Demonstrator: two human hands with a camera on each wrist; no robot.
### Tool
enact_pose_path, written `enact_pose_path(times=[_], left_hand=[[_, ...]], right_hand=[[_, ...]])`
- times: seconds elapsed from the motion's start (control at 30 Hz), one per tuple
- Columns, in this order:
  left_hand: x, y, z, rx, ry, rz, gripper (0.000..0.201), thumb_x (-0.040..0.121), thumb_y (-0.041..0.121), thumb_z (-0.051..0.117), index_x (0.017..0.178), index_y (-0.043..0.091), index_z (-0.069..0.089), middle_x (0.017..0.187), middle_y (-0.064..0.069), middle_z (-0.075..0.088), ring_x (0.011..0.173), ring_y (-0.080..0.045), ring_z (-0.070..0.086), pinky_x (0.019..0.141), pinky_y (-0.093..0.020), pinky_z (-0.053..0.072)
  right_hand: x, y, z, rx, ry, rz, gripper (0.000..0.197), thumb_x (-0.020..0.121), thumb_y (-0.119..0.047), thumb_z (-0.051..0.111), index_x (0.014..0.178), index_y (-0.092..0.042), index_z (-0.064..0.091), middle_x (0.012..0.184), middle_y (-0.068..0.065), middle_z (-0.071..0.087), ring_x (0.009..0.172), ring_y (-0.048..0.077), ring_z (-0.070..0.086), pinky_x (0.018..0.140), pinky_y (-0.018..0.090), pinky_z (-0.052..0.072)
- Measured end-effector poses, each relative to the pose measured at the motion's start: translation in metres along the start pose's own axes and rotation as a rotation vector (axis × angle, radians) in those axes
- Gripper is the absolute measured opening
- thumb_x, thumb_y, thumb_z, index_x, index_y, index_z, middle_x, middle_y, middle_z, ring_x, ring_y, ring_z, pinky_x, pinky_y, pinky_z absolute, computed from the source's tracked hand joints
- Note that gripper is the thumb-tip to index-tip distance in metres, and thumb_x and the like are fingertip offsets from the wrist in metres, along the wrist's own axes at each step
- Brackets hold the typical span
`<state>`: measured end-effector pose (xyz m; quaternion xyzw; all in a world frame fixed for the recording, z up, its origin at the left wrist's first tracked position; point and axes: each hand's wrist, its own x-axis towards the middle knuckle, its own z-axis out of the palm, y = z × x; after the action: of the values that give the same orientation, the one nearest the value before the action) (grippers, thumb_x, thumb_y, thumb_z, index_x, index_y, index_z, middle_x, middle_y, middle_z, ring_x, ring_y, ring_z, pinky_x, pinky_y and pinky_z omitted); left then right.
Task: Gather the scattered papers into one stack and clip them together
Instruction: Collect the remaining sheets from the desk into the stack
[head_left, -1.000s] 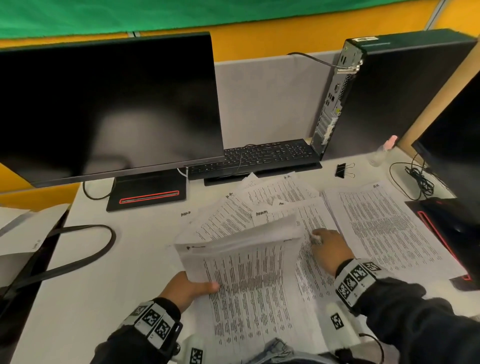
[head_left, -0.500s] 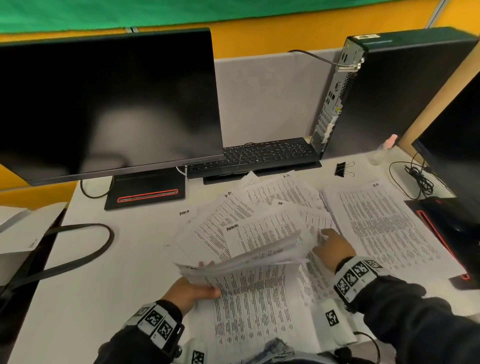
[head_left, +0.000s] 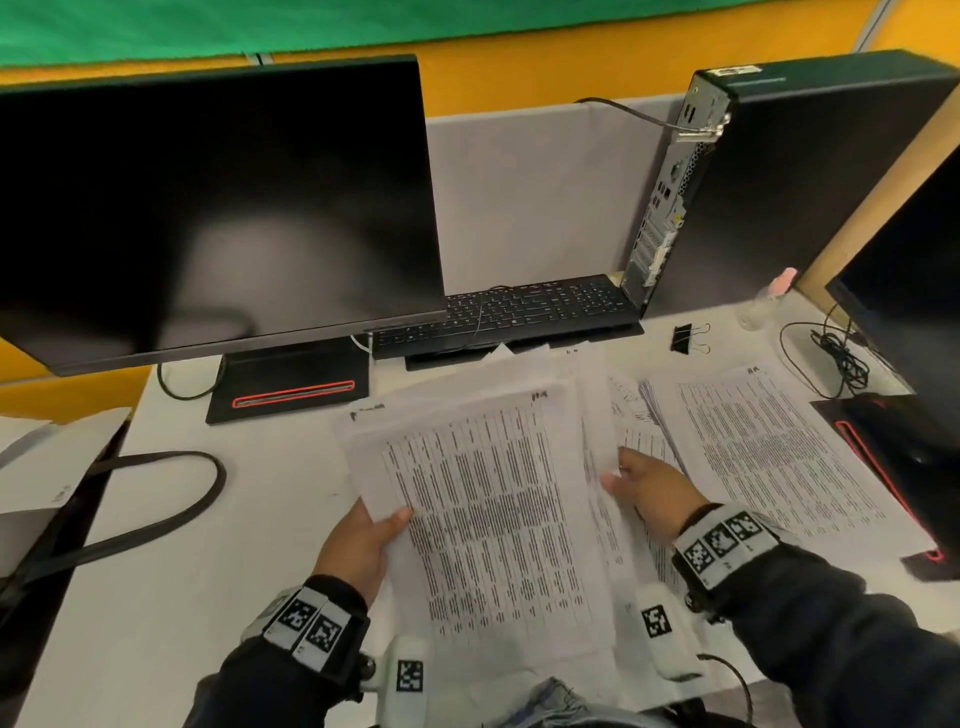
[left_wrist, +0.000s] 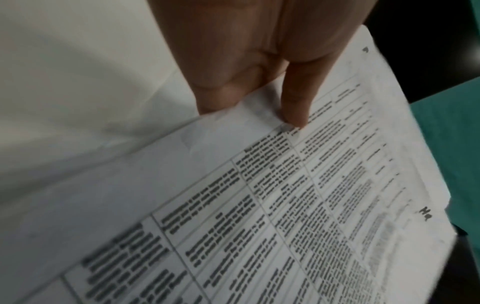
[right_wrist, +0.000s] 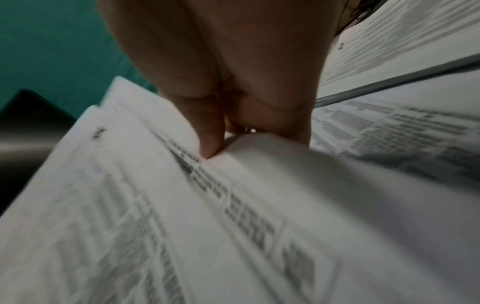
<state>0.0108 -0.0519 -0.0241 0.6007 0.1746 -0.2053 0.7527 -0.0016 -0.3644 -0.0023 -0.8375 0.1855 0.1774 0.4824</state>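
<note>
A bundle of printed sheets (head_left: 488, 499) is lifted and tilted over the white desk (head_left: 156, 571), between both hands. My left hand (head_left: 371, 530) pinches its left edge, thumb on top (left_wrist: 293, 107). My right hand (head_left: 639, 483) pinches the right edge of the sheets (right_wrist: 182, 216), thumb on the printed face. More sheets (head_left: 628, 415) lie beneath on the desk, and a separate pile of papers (head_left: 769, 452) lies to the right. A black binder clip (head_left: 685, 339) sits behind that pile, near the keyboard.
A monitor (head_left: 208, 208) and its stand (head_left: 291, 384) fill the back left; a keyboard (head_left: 509, 312) and computer tower (head_left: 779, 182) stand behind the papers. A second monitor (head_left: 914, 322), cables (head_left: 836, 358) and a small bottle (head_left: 763, 301) sit at the right. A bag strap (head_left: 156, 499) lies at the left.
The sheets that were fanned out on the desk have been pulled together. Both hands now hold them lifted as one bundle; the right hand moved from pressing the papers to pinching their right edge.
</note>
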Motion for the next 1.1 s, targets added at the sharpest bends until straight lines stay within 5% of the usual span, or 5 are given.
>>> enact_pose_path(times=[0.27, 0.6, 0.77, 0.9, 1.1], left_hand=[[0.004, -0.001, 0.000, 0.252, 0.017, 0.016, 0.040, 0.077, 0.003, 0.069, 0.113, 0.018, 0.058, 0.111, -0.010, 0.070, 0.104, -0.030, 0.065, 0.095, -0.050, 0.048], [-0.012, -0.006, 0.013, 0.387, -0.149, -0.250, 0.057, 0.046, 0.025, 0.081, 0.098, 0.003, 0.074, 0.107, 0.011, 0.062, 0.103, -0.011, 0.056, 0.094, -0.029, 0.042], [-0.011, -0.002, 0.015, 0.332, -0.130, -0.235, 0.011, 0.056, 0.018, 0.081, 0.063, 0.013, 0.075, 0.089, -0.002, 0.067, 0.099, -0.023, 0.056, 0.094, -0.035, 0.041], [-0.013, -0.003, 0.017, 0.343, -0.144, -0.205, 0.013, 0.044, 0.021, 0.072, 0.054, 0.013, 0.073, 0.066, 0.008, 0.068, 0.082, -0.018, 0.055, 0.078, -0.026, 0.042], [-0.016, -0.008, 0.014, 0.509, -0.125, -0.140, 0.027, 0.088, 0.003, 0.058, 0.113, 0.004, 0.066, 0.131, -0.011, 0.057, 0.120, -0.024, 0.053, 0.099, -0.026, 0.037]], right_hand=[[0.008, 0.011, 0.007, -0.222, 0.021, 0.117, 0.034, 0.091, -0.003, 0.040, 0.120, -0.015, 0.052, 0.107, 0.007, 0.063, 0.077, 0.018, 0.058, 0.063, 0.024, 0.051], [0.001, 0.021, 0.027, -0.696, -0.197, 0.211, 0.078, 0.090, -0.025, 0.051, 0.148, -0.029, 0.000, 0.156, 0.016, 0.006, 0.141, 0.033, 0.025, 0.112, 0.044, 0.031], [0.001, 0.014, 0.004, -0.446, -0.035, 0.211, 0.069, 0.090, -0.005, 0.046, 0.149, -0.017, 0.011, 0.131, 0.015, 0.054, 0.093, 0.020, 0.061, 0.075, 0.025, 0.049], [0.007, 0.027, -0.015, -0.392, 0.217, 0.473, 0.054, 0.088, -0.011, 0.047, 0.138, -0.003, 0.029, 0.128, 0.020, 0.052, 0.112, 0.033, 0.055, 0.085, 0.035, 0.046], [0.007, 0.027, -0.007, -0.342, 0.169, 0.515, 0.046, 0.081, -0.018, 0.060, 0.120, -0.001, 0.042, 0.117, 0.019, 0.055, 0.102, 0.030, 0.058, 0.075, 0.033, 0.051]])
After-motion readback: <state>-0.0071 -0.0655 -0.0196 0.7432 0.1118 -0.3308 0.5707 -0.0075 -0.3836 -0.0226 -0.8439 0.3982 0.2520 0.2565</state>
